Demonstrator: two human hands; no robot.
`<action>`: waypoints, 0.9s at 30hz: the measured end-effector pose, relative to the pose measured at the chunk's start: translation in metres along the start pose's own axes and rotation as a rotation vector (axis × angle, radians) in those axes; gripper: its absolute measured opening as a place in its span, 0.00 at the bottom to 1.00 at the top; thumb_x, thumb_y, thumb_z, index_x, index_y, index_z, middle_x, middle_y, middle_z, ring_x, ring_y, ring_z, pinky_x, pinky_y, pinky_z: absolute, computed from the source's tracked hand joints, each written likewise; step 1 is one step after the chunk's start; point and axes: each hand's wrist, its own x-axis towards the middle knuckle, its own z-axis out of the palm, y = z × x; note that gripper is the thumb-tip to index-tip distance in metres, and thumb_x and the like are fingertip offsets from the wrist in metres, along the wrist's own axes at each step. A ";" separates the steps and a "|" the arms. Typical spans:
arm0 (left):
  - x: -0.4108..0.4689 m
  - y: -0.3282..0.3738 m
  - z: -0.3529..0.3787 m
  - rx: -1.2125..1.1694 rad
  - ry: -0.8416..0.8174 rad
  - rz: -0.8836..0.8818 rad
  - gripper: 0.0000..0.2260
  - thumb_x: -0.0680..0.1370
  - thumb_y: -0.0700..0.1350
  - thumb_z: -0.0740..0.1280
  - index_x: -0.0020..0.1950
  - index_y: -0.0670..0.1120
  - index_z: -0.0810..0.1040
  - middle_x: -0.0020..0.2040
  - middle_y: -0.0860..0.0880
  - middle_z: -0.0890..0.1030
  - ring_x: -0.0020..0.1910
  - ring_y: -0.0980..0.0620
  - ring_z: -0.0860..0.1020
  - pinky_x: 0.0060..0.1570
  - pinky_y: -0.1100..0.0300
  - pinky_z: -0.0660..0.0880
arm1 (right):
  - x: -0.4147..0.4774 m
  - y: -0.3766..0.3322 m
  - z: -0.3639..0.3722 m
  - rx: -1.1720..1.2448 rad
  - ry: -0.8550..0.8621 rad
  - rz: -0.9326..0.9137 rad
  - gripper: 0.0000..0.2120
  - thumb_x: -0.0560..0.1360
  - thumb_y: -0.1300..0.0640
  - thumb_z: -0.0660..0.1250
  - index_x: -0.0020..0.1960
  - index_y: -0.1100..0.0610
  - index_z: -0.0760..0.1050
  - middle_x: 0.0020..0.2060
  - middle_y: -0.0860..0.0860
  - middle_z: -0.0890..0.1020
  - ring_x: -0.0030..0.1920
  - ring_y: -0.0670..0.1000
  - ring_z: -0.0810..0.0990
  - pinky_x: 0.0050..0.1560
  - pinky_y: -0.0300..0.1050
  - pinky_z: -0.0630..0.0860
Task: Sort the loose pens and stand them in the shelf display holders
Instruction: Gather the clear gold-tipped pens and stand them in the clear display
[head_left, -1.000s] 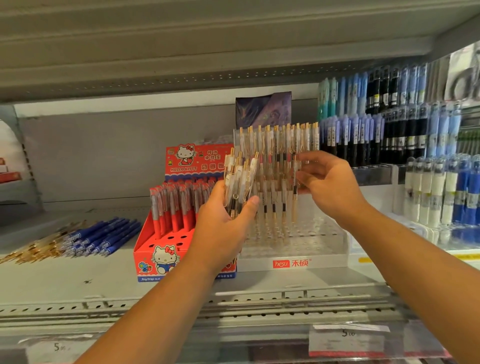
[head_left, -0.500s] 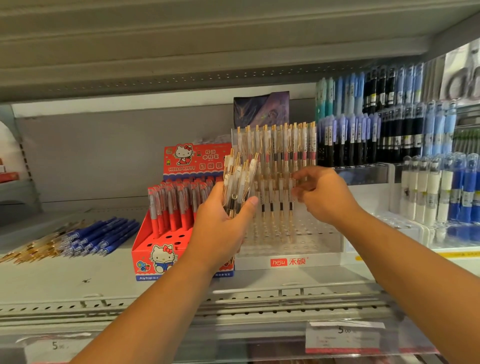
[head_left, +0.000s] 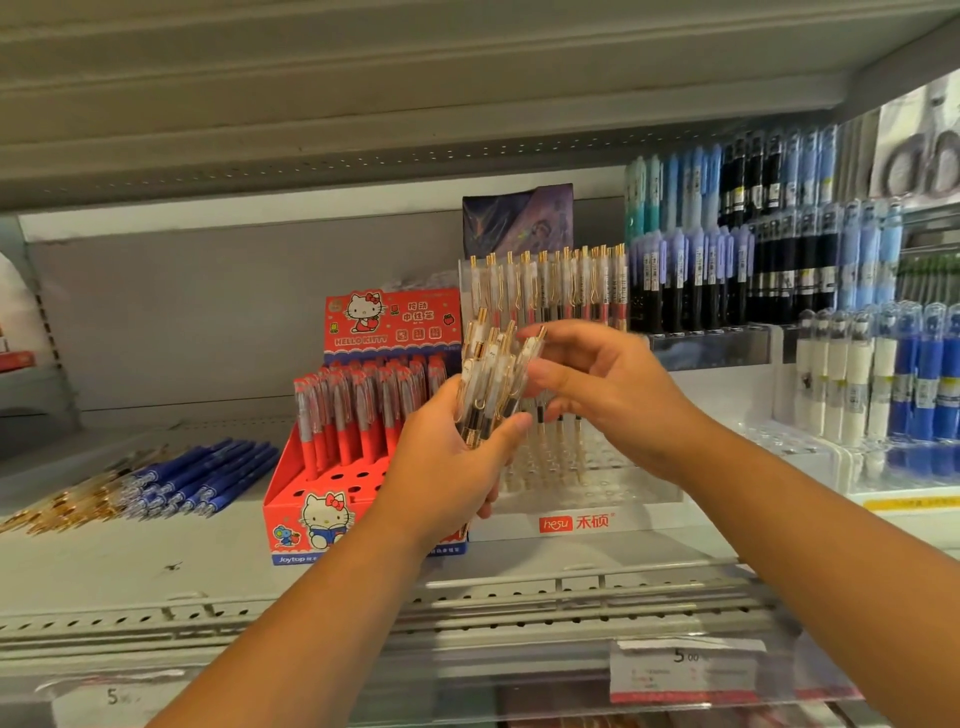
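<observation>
Head cam: L hand (head_left: 452, 467) wrapped round pen bundle (head_left: 491, 387) (clear barrels, gold clips), thumb across front, grip low on barrels. Bundle near upright, tops fanned, leaning slightly R. R hand (head_left: 608, 395) just beside the tops, fingers curved, index and thumb either side of outermost pen; blurred, cannot tell if pinch is closed. Behind and below both hands: clear holder (head_left: 613, 493), back row (head_left: 550, 291) filled w/ same pens, front holes vacant. R hand nearer holder; likely next: draw one pen up, tip down into a front hole. Loose blue pens (head_left: 208, 473) lie flat on shelf (head_left: 130, 551), well L, beyond red box (head_left: 332, 499).
</observation>
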 end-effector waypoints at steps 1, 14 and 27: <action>0.000 0.000 0.000 -0.002 -0.008 -0.002 0.10 0.78 0.48 0.71 0.53 0.63 0.75 0.31 0.49 0.79 0.25 0.48 0.74 0.24 0.58 0.73 | 0.000 0.000 0.000 0.010 0.004 -0.004 0.16 0.71 0.54 0.72 0.59 0.53 0.79 0.46 0.54 0.85 0.47 0.53 0.85 0.42 0.44 0.82; 0.001 0.000 -0.003 -0.120 0.019 -0.006 0.09 0.75 0.54 0.70 0.54 0.58 0.75 0.34 0.49 0.80 0.26 0.49 0.76 0.24 0.56 0.75 | 0.002 -0.001 -0.005 0.348 0.077 0.020 0.11 0.68 0.59 0.72 0.51 0.56 0.83 0.52 0.57 0.85 0.54 0.55 0.83 0.50 0.42 0.80; 0.000 -0.002 -0.003 -0.028 0.022 -0.002 0.12 0.80 0.46 0.67 0.50 0.66 0.75 0.33 0.47 0.78 0.26 0.49 0.74 0.23 0.57 0.74 | 0.012 0.007 -0.032 -0.080 0.681 -0.062 0.11 0.75 0.58 0.73 0.55 0.51 0.76 0.45 0.52 0.84 0.43 0.51 0.85 0.37 0.48 0.84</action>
